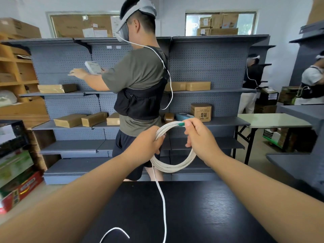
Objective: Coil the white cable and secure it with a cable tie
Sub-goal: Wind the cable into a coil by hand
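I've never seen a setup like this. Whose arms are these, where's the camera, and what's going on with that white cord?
No machine here: the one picture comes from a camera worn on a person's head, looking down at their own arms. The left hand grips a white cable wound into loops; the right hand pinches the loops where a green band sits. The cable's loose end trails onto the black table. Behind stands another person at grey shelves with boxes.
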### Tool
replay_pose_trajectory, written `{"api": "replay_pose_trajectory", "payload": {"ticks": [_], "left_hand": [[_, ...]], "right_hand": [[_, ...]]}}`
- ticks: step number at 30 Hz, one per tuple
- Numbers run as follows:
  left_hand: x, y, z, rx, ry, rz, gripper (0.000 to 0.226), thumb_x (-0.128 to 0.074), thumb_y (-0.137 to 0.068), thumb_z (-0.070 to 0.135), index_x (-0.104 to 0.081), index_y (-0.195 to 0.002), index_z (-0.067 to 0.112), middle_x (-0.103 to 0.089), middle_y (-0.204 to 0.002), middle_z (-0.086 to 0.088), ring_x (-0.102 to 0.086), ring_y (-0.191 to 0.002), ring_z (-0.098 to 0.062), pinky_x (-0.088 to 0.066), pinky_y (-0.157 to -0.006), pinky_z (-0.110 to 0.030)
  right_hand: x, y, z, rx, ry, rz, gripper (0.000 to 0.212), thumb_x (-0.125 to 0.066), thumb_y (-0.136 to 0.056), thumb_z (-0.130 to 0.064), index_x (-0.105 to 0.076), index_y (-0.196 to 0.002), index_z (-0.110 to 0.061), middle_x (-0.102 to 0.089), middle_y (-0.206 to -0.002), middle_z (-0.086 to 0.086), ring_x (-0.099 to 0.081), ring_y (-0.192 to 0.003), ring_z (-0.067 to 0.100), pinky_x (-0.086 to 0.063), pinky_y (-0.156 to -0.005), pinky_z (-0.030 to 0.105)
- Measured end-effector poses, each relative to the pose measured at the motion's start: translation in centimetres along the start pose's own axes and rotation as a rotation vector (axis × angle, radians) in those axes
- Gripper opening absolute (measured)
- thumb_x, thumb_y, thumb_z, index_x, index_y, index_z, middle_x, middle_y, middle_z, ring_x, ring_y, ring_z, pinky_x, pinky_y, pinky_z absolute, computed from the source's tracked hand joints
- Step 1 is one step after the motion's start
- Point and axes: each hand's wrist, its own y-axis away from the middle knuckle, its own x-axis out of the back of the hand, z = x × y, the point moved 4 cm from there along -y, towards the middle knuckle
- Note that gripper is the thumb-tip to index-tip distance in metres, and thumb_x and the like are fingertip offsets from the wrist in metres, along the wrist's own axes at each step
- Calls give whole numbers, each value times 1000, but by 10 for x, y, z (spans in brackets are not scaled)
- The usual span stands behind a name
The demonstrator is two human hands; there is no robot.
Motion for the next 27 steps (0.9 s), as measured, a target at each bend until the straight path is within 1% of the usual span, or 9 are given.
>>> {"api": "replay_pose_trajectory", "payload": {"ticks": [3, 5, 9, 13, 16, 19, 21, 24, 27], "left_hand": [[9, -2, 3, -34, -153, 8, 19, -40, -98, 24, -48, -97, 6, -57, -77, -9, -59, -67, -26, -48, -66, -38], [16, -5, 2, -51, -231, 1, 20, -39, -98, 25, -47, -96, 6, -58, -82, -13, -60, -73, -31, -46, -68, -43], [23, -10, -6, -73, -380, -68, 18, -40, -97, 22, -47, -100, 5, -61, -92, -18, -57, -77, -32, -40, -66, -39], [28, -14, -11, -122, -459, -103, 19, -41, -97, 21, -48, -100, 3, -62, -96, -18, -58, -85, -34, -37, -68, -37], [34, -15, -13, -144, -483, -128, 18, -40, -98, 20, -48, -98, 3, -61, -96, -17, -58, -85, -34, -38, -69, -37], [37, -15, -16, -171, -529, -156, 16, -41, -97, 18, -48, -96, 3, -62, -96, -18, -56, -81, -31, -40, -71, -38], [38, -15, -17, -198, -546, -143, 17, -43, -96, 17, -49, -99, 2, -62, -97, -19, -59, -85, -33, -40, -72, -38], [43, -14, -23, -215, -467, -105, 20, -49, -94, 21, -52, -102, 3, -64, -97, -16, -59, -86, -31, -39, -70, -34], [48, -12, -28, -197, -336, -127, 22, -58, -89, 27, -54, -102, 9, -61, -94, -5, -56, -86, -21, -33, -65, -25]], "right_hand": [[-3, 1, -2, 81, 106, 1, 27, -32, -100, -25, -49, -118, -14, -55, -91, -1, -58, -72, 12, -44, -65, 18], [-4, 1, -2, 151, 177, 16, 31, -34, -99, -25, -45, -126, -13, -57, -102, 3, -59, -88, 15, -42, -73, 20], [-9, -3, -9, 249, 286, -5, 37, -40, -98, -24, -42, -133, -12, -53, -123, 6, -51, -111, 14, -37, -90, 23], [-26, -5, -19, 274, 436, -195, 43, -37, -99, -30, -37, -139, -16, -45, -140, 3, -42, -129, 16, -32, -102, 27], [-37, -10, -20, 193, 558, -320, 46, -34, -99, -33, -31, -143, -17, -38, -148, 3, -35, -135, 17, -29, -109, 33], [-44, -14, -22, 130, 651, -367, 49, -32, -100, -35, -25, -145, -18, -35, -150, 6, -33, -136, 21, -30, -110, 39], [-50, -14, -24, 88, 613, -395, 49, -32, -100, -34, -24, -145, -19, -37, -148, 7, -38, -133, 23, -33, -106, 37], [-56, -14, -26, 38, 518, -427, 37, -34, -100, -30, -38, -135, -19, -55, -121, 6, -52, -101, 18, -39, -82, 32], [-60, -12, -29, 84, 529, -406, 28, -35, -100, -26, -49, -119, -12, -52, -97, 2, -47, -86, 16, -34, -72, 30]]}}
